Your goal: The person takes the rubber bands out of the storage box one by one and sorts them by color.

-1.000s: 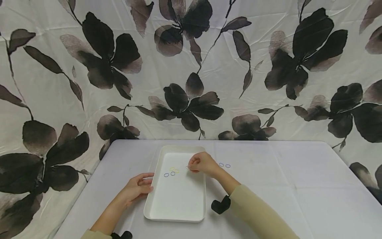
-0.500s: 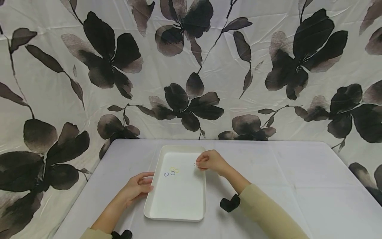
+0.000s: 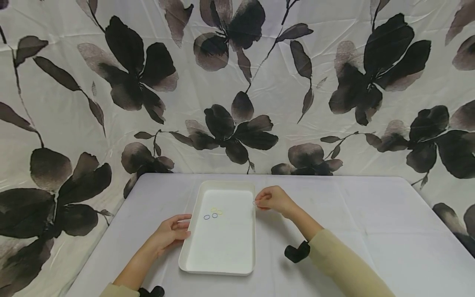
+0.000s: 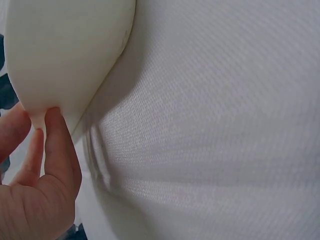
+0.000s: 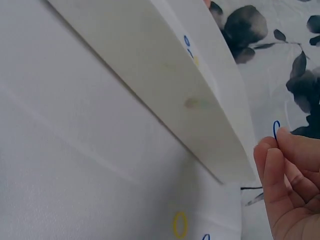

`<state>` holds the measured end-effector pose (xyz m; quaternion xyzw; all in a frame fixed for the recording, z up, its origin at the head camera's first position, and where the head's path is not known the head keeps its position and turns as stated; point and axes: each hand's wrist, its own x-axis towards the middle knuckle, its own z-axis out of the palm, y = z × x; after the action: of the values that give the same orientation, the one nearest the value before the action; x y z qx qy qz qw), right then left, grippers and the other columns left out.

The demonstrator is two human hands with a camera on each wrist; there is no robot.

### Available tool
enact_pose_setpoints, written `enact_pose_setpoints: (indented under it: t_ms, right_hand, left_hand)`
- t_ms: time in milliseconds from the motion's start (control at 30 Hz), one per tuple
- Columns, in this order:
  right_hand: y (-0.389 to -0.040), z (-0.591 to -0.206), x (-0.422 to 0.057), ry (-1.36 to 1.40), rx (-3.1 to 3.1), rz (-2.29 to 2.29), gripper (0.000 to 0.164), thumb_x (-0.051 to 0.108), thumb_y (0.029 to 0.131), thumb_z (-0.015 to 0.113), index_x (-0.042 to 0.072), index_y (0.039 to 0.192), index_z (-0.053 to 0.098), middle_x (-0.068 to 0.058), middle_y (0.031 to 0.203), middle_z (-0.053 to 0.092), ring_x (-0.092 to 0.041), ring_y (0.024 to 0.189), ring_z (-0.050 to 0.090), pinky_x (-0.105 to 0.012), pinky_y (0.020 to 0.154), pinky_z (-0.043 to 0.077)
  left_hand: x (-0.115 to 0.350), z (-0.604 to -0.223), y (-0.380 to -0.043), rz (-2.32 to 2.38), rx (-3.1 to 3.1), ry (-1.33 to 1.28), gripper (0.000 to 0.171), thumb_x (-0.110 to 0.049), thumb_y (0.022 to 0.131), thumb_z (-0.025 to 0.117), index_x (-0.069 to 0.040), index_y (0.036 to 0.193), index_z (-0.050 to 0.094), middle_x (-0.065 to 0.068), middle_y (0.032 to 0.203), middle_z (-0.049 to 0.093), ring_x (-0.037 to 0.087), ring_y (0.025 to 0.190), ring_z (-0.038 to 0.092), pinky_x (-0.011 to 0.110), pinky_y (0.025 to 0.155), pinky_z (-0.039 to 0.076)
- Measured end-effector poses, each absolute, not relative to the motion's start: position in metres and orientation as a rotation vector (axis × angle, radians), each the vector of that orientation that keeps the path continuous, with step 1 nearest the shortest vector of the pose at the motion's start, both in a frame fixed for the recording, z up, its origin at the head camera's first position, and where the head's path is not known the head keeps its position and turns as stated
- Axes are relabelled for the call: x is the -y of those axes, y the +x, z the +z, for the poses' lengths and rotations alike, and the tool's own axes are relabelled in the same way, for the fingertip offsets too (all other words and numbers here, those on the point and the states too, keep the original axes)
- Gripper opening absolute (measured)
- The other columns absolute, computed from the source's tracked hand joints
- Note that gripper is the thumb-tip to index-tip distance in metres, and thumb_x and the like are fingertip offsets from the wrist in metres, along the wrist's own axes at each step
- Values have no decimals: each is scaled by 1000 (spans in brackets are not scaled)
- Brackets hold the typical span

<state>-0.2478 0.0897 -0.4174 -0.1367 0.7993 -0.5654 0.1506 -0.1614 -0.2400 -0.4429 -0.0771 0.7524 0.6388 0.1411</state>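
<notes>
Clock read about the tray's centre, head view, 12 at the far side. Off-white rectangular tray with a raised rim (image 3: 219,253): lies on the white cloth-covered desk (image 3: 356,218). Far rim near the desk's far edge, thin strip of cloth between. Desk surface runs widest toward 3 o'clock, right edge well apart; shorter span toward 9. White cloth backdrop with dark flowers (image 3: 256,132) beyond 12.

Left hand (image 3: 168,236): at 9, fingers parted and relaxed, tips touching the tray's outer wall, nothing gripped. Right hand (image 3: 275,200): at 2, by the right rim; thumb and fingertips pinch a thin blue ring (image 5: 274,130) held up on edge.

Tray contents: two thin yellow rings (image 3: 211,210) and two more blue rings (image 3: 206,219), grouped toward 11. Outside the tray, right wrist view: one yellow ring (image 5: 175,225) on the desk, another blue ring partly cut off by the frame.
</notes>
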Motion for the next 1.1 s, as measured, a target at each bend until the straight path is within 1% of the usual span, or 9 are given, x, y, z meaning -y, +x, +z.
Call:
enact_pose_setpoints:
  t_ms: [100,233,500,733,967,1100]
  right_hand:
    - [-249,-420,-96,-396,-2308,-1627,11,-1,83,66,-10,89,64,-8,72,65,-18,68,63,-38,70,55]
    - [-250,-423,-104,-392,-2320,-1621,12,0,83,66,-10,90,64,-7,73,65,-19,69,64,-34,67,55]
    - [-250,-427,-118,-348,-2340,-1627,13,0,83,66,-10,91,63,-6,71,64,-19,69,65,-33,67,55]
    - [-251,-430,-131,-327,-2345,-1639,11,-1,83,65,-10,90,63,-7,72,65,-25,71,66,-34,67,55]
    - [-251,-432,-143,-312,-2336,-1665,12,-4,83,64,-13,91,62,-8,74,66,-21,71,65,-32,67,55]
    - [-252,-434,-149,-275,-2344,-1666,13,-5,83,63,-13,92,62,-7,72,65,-16,69,64,-31,66,55]
  left_hand:
    - [240,-443,-162,1848,-2166,-222,60,7,80,66,7,134,40,23,117,56,23,93,62,33,74,53]
    - [240,-444,-162,1856,-2157,-215,61,7,79,66,7,134,39,21,116,58,22,92,62,33,74,53]
    - [241,-444,-162,1847,-2162,-216,61,6,79,66,7,134,40,19,115,59,22,91,62,32,74,53]
    - [240,-445,-161,1839,-2178,-226,60,6,79,66,6,134,40,22,117,57,22,94,61,33,74,53]
    - [241,-445,-160,1845,-2175,-208,61,6,79,66,7,134,40,24,120,56,23,96,61,33,74,52]
    - [241,-444,-161,1850,-2168,-196,61,6,80,66,7,134,39,24,120,56,23,97,61,32,74,52]
